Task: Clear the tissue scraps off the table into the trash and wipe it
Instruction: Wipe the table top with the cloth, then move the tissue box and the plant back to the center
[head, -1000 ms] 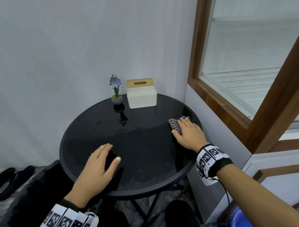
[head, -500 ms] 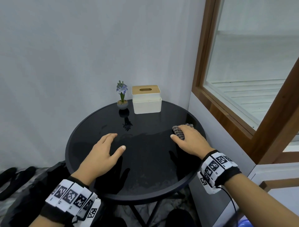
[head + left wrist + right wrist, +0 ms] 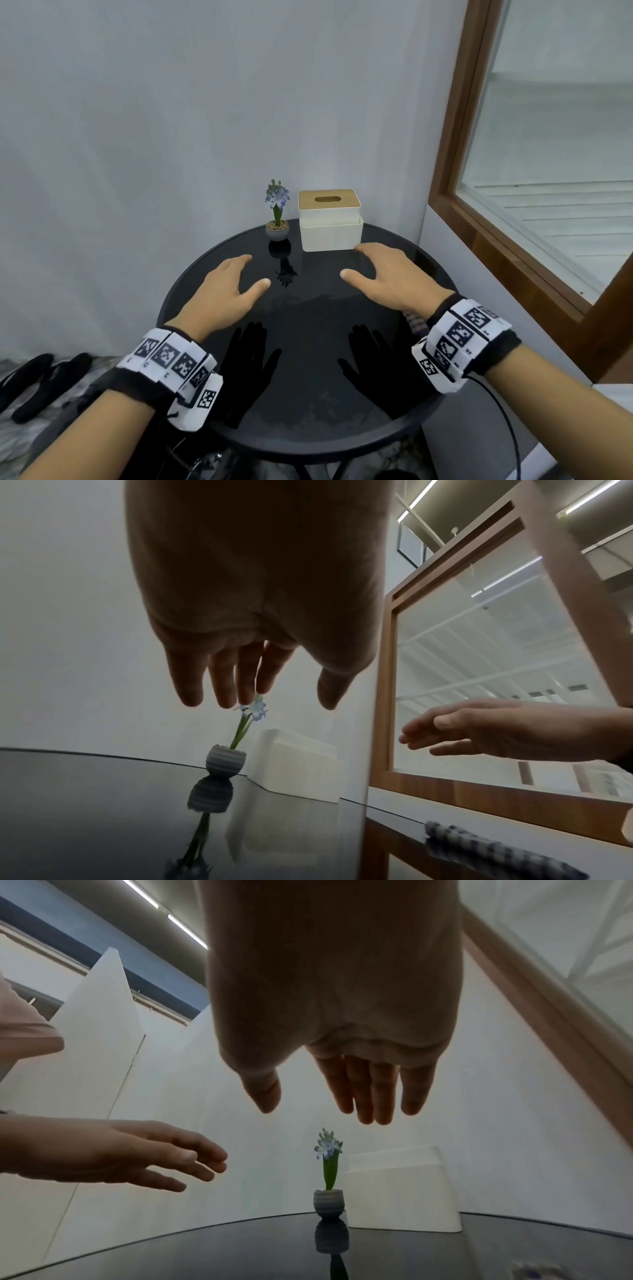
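Observation:
The round black glass table (image 3: 308, 442) shows no tissue scraps in any view. My left hand (image 3: 247, 277) hovers above its middle left, fingers straight and spread, holding nothing. At the middle right my right hand (image 3: 356, 262) hovers the same way, empty, its fingertips near the tissue box. The left wrist view shows the left hand (image 3: 284, 693) from below and the right hand (image 3: 479, 731) off the glass. A grey checked cloth (image 3: 496, 850) lies on the table's right edge, mostly hidden under my right wrist in the head view (image 3: 415, 322).
A white tissue box with a wooden lid (image 3: 329, 219) and a small potted blue flower (image 3: 277, 228) stand at the table's far edge. A wood-framed window (image 3: 513, 267) runs close on the right. Dark slippers (image 3: 30, 380) and a black bag (image 3: 85, 397) lie on the floor at left.
My right hand let go of the cloth, rose and moved forward toward the tissue box. My left hand lifted off the glass and moved forward too. The cloth stays by the right edge.

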Demonstrator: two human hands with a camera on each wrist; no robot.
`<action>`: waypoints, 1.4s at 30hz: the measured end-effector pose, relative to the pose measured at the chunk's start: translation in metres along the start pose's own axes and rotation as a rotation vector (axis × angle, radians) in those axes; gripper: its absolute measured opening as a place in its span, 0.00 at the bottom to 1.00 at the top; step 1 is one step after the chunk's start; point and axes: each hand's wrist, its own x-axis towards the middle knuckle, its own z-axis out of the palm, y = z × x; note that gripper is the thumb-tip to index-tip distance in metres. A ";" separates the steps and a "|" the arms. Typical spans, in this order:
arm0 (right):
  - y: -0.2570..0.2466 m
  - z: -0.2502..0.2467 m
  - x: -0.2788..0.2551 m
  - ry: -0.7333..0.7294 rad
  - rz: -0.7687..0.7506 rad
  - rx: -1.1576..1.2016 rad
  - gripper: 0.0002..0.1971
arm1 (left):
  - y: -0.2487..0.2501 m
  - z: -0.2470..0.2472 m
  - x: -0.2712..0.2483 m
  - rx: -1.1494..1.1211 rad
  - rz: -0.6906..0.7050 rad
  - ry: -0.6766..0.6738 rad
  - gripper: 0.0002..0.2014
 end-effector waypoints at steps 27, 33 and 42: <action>0.077 0.029 0.171 0.028 0.178 -0.029 0.24 | 0.011 0.055 0.189 0.019 0.026 -0.090 0.30; 0.087 0.029 0.179 0.011 0.221 -0.006 0.16 | 0.021 0.066 0.203 -0.021 0.000 -0.088 0.28; 0.091 0.034 0.190 -0.031 0.192 0.160 0.20 | 0.025 0.073 0.213 -0.208 -0.001 -0.117 0.25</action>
